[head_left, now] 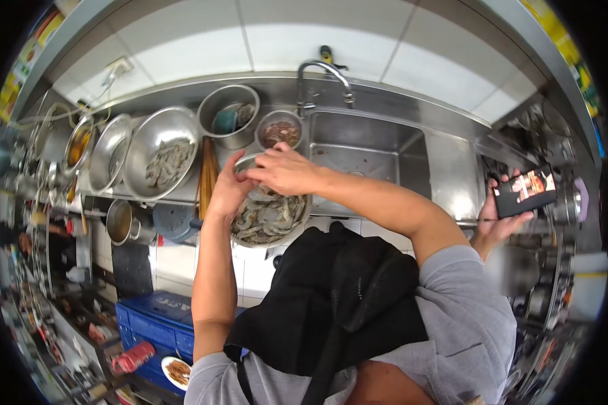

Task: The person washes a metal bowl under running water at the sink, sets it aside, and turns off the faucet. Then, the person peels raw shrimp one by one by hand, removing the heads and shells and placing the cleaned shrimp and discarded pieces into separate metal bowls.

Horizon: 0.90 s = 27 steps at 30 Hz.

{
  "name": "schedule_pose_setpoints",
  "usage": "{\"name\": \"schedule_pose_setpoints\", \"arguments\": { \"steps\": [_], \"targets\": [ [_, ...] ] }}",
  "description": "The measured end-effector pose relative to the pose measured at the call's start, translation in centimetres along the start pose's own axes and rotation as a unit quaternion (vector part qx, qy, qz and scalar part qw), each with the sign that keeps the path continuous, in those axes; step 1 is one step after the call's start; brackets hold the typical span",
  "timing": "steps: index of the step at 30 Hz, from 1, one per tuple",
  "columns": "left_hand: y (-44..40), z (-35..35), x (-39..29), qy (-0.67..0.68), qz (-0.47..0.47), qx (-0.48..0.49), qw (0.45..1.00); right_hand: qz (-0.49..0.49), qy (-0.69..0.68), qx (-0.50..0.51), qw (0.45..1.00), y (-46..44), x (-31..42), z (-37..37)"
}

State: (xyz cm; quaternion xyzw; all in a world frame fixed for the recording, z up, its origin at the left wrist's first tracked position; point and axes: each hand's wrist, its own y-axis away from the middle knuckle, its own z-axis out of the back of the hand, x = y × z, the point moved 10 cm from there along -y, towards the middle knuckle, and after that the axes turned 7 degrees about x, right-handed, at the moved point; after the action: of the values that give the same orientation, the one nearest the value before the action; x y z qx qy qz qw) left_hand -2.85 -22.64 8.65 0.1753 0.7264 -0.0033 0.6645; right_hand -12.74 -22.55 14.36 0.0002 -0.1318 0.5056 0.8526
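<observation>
Both of my hands meet above a metal bowl of raw shrimp (pixel 270 217) at the counter's front edge. My left hand (pixel 233 189) is on the bowl's left side, its fingers closed, and my right hand (pixel 284 169) reaches in from the right with bent fingers pressed close to it. Whatever lies between the fingers is too small to make out. Behind my hands stands a small bowl of reddish-brown pieces (pixel 279 129). A large bowl (pixel 136 152) with more shrimp is to the left.
A sink (pixel 358 121) with a curved faucet (pixel 325 64) lies right of the bowls. A pot (pixel 228 140) and wooden sticks (pixel 208 177) stand left. Another person's hand (pixel 498 226) holds a phone (pixel 525 192) at the right. Below is a blue crate (pixel 152 322).
</observation>
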Motion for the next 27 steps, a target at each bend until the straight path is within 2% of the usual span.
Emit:
{"name": "schedule_pose_setpoints", "arguments": {
  "steps": [7, 9, 11, 14, 18, 20, 21, 23, 24, 25, 26, 27],
  "targets": [
    [-2.2, -1.5, 1.6, -0.001, 0.001, 0.052, 0.999, -0.046, 0.045, -0.032, 0.997, 1.8, -0.9, 0.5],
    [-2.8, -2.6, 1.8, 0.007, 0.001, 0.073, 0.997, 0.021, 0.051, -0.110, 0.992, 2.6, 0.2, 1.6],
    [-3.1, -3.4, 1.7, -0.019, 0.013, 0.074, 0.997, 0.003, 0.054, -0.097, 0.994, 3.0, -0.2, 0.8],
    [-3.7, -4.8, 1.9, 0.003, 0.021, 0.082, 0.996, -0.042, 0.050, -0.004, 0.998, 3.3, -1.4, -1.2],
    [-5.0, -6.1, 1.7, 0.023, 0.027, 0.090, 0.995, -0.088, 0.051, 0.006, 0.995, 4.5, -3.0, -0.4],
    [-5.3, -7.2, 0.8, 0.021, 0.026, 0.095, 0.995, -0.091, 0.061, -0.103, 0.989, 5.8, -3.3, 2.9],
    [-5.0, -8.5, -1.1, 0.027, 0.011, 0.088, 0.996, -0.097, 0.062, -0.105, 0.988, 6.2, -3.5, 4.2],
    [-5.6, -10.1, -2.5, 0.033, -0.004, 0.084, 0.996, -0.176, -0.010, -0.068, 0.982, 7.4, -5.5, 6.5],
    [-6.2, -10.7, -3.8, -0.048, -0.056, 0.086, 0.994, -0.181, 0.012, -0.127, 0.975, 8.6, -5.5, 8.5],
    [-6.4, -12.0, -5.8, -0.127, -0.108, 0.086, 0.982, -0.182, 0.013, -0.128, 0.975, 9.4, -5.5, 9.4],
    [-6.1, -13.7, -7.1, -0.069, -0.134, 0.104, 0.983, -0.200, 0.034, -0.187, 0.961, 10.9, -5.4, 11.5],
    [-5.9, -15.1, -8.4, -0.070, -0.136, 0.105, 0.983, -0.216, 0.055, -0.244, 0.944, 12.5, -5.2, 13.4]
  ]
}}
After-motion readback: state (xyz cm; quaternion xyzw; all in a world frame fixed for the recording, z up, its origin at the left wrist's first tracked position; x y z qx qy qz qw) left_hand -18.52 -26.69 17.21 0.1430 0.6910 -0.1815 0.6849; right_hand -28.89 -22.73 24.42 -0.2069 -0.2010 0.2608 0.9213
